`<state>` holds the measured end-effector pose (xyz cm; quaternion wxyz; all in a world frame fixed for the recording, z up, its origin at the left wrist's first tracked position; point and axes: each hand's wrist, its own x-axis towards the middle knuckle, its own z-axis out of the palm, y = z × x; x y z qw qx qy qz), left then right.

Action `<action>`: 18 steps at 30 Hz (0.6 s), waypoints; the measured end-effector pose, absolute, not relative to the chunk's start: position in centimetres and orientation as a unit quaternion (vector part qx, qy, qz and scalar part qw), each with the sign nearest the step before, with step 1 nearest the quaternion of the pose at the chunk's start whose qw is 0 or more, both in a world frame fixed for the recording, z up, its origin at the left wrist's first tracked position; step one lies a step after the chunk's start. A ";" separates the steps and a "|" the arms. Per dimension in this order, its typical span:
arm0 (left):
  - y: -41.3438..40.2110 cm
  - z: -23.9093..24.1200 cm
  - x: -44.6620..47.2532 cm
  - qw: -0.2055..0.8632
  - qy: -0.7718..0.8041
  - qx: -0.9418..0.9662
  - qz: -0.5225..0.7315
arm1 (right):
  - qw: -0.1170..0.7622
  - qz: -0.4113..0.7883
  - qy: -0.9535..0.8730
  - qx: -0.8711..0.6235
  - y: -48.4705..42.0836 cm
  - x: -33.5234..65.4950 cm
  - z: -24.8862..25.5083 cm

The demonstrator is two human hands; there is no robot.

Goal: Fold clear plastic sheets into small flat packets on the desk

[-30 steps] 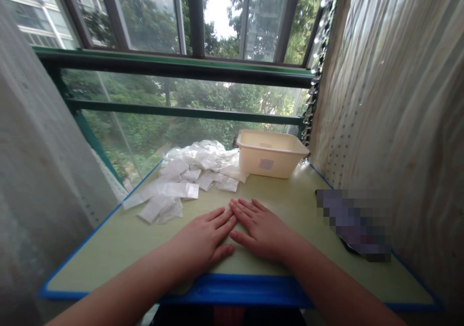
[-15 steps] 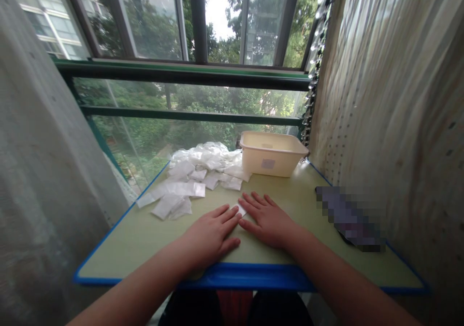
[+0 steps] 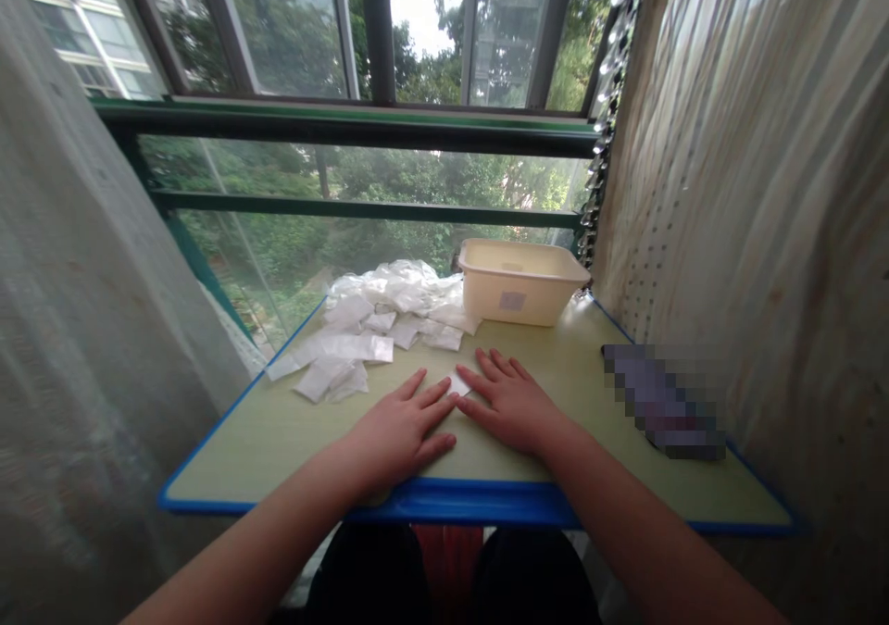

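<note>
My left hand (image 3: pixel 399 426) lies flat on the green table (image 3: pixel 590 393), fingers stretched out and slightly apart. My right hand (image 3: pixel 510 403) lies flat beside it, fingers spread, index fingertips nearly meeting. A small white packet (image 3: pixel 459 383) shows between the fingertips, partly under them. Neither hand grips anything. Behind the left hand, a pile of white packets (image 3: pixel 379 319) spreads toward the window.
A cream plastic tub (image 3: pixel 520 282) stands at the back of the table. A blurred dark object (image 3: pixel 663 401) lies at the right by the curtain. The table has a blue rim (image 3: pixel 458 505). Curtains hang on both sides, with a glass window ahead.
The view has pulled back and tilted down a little. Both hands have slid slightly forward and a small white packet now shows between the fingertips.
</note>
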<state>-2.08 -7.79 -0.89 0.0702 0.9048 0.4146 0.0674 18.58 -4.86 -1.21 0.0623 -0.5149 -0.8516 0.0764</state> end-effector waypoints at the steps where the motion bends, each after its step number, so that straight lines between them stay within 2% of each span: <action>1: -7.8 -0.9 -2.1 0.072 0.417 0.903 0.069 | 0.063 0.072 -0.848 -0.521 -4.9 18.6 -1.2; 18: -7.8 -1.1 -2.0 0.087 0.449 0.886 0.079 | 0.062 0.051 -0.832 -0.548 -4.7 18.5 -1.4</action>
